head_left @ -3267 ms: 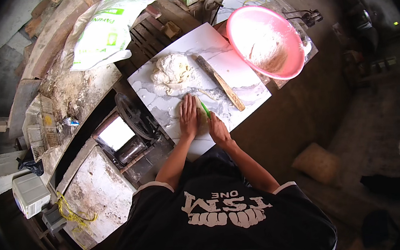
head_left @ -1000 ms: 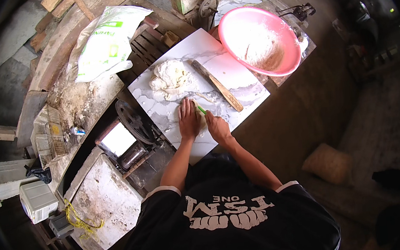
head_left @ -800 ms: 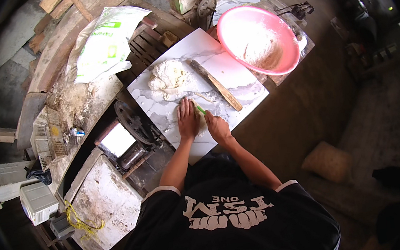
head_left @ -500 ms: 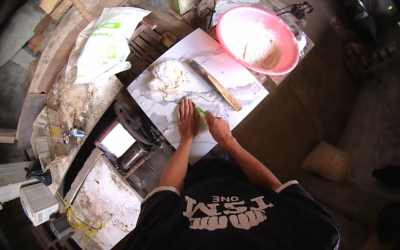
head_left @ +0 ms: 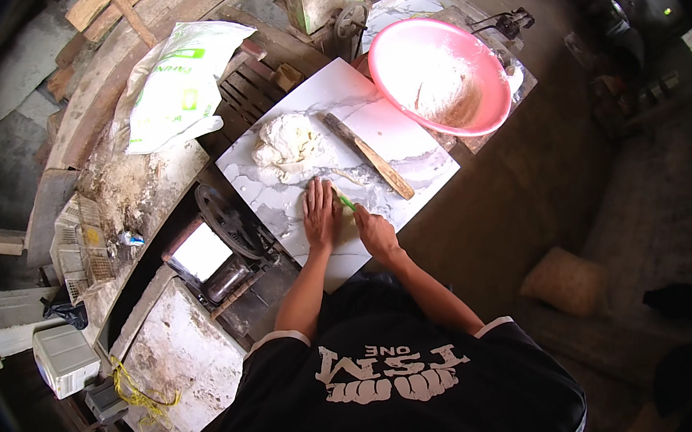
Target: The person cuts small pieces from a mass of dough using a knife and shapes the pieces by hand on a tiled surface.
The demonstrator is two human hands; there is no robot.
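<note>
White sack (head_left: 175,82) far left, unused. Dough mound (head_left: 289,145) on marble slab (head_left: 405,135), well above your hands. Your left hand (head_left: 321,214) flat, fingers spread, pressing slab, grips nothing. Keep it steady. Your right hand (head_left: 374,231) closed on green tool (head_left: 346,202); hold low, scrape evenly. Wooden stick (head_left: 369,155), pink basin (head_left: 439,78) right.

I see a black short-sleeved shirt (head_left: 396,394) with white trim at the sleeve hems and a white printed design on the chest; both forearms are bare.
</note>
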